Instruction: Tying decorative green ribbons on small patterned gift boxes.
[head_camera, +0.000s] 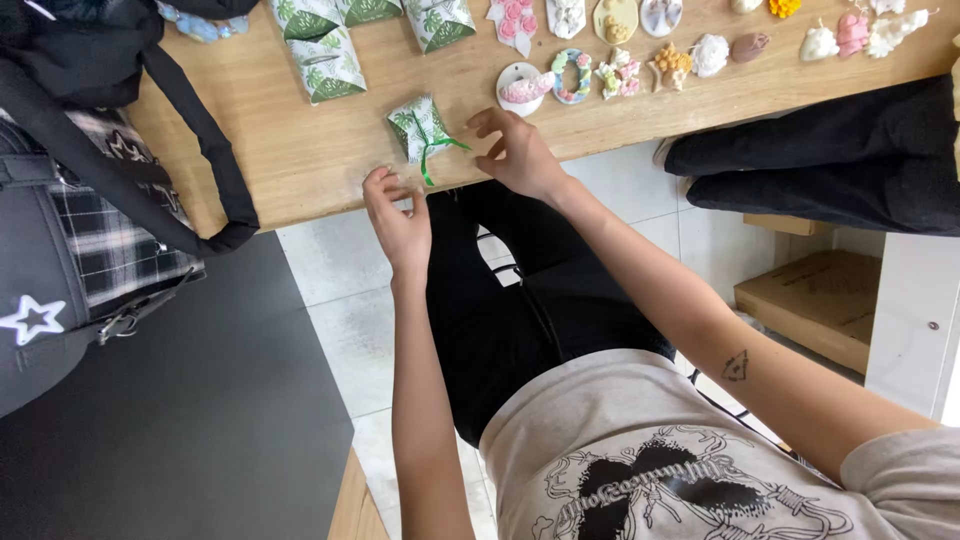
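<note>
Sitting near the bench edge, the little leaf-print gift box looks light and crushable, so I'd grip its folded sides, not the thin green ribbon. Left hand is loosely curled, pinching nothing clear; right hand hovers half-open beside the box, fingers near the ribbon.

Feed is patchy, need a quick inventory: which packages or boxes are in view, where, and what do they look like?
Small pouch: table edge, between both hands, white with green leaves, green ribbon.
Finished pouches: farther back on table, same leaf print, pillow-shaped.
Cardboard box: on floor at right, flat, brown.
</note>
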